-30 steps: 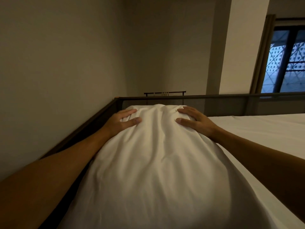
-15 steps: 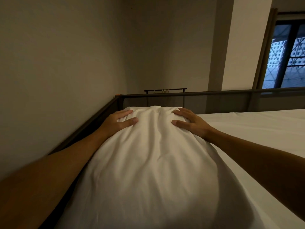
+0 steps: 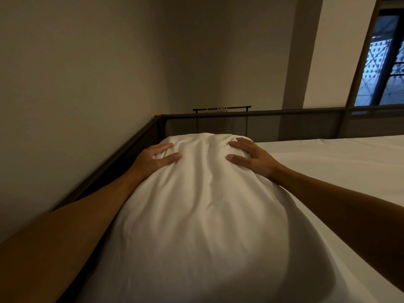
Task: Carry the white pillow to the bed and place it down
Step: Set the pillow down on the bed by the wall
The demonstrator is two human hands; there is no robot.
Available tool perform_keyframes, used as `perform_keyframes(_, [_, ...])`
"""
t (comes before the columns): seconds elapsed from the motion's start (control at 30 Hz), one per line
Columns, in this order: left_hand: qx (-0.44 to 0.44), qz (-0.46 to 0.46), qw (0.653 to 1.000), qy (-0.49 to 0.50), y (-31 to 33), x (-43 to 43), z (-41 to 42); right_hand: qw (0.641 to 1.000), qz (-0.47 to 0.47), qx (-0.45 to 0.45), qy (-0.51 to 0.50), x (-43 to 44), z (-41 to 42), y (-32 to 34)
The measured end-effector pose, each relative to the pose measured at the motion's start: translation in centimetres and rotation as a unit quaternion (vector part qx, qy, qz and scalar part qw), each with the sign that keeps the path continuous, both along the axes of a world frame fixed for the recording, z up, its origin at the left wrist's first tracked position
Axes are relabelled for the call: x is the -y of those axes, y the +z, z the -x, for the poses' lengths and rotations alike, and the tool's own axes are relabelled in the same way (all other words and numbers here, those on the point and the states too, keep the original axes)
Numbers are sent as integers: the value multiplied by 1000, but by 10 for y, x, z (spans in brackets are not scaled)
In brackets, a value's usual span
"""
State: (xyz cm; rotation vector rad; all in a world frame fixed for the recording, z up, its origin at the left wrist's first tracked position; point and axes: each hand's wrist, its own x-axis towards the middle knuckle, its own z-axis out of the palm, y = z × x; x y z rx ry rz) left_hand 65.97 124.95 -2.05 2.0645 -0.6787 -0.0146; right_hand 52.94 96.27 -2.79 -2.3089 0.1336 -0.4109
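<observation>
hands (image 3: 153,160) (image 3: 253,159) unmoved on pillow (image 3: 196,215); near end cropped.

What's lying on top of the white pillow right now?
The left hand and right hand lie spread on the white pillow near its far end. Nothing else rests on it; its underside is hidden.

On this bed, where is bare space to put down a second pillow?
Free: the mattress right of the pillow, up to the far rail. Crowded: the left side, where the pillow lies close along the side rail with both hands on it.
</observation>
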Motion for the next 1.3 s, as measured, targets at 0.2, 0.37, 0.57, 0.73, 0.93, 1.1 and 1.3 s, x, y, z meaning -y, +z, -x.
perform_keyframes(0.2, [-10, -12, 1000, -1, -16, -8, -4, 999, 19, -41, -5, 7, 3, -21])
perform_keyframes(0.37, [-18, -44, 998, -28, -14, -12, -9, 993, -2, -120, 2, 19, 11, -25])
perform_keyframes(0.57, [107, -217, 968, 70, 15, 3, -30, 985, 130, -83, -83, 30, -4, 18])
perform_keyframes(0.73, [143, -250, 958, -6, 21, 59, -18, 975, 199, -79, -54, 0, -38, 27])
perform_keyframes(0.93, [108, -316, 942, -42, -4, 64, -17, 955, 262, -143, -7, -17, -53, -6])
perform_keyframes(1.1, [36, -284, 958, -7, -17, 26, -22, 963, 200, -175, -54, 6, -37, -21])
perform_keyframes(1.3, [60, -283, 957, 31, -3, 1, -13, 952, 223, -184, -101, 20, -9, -5])
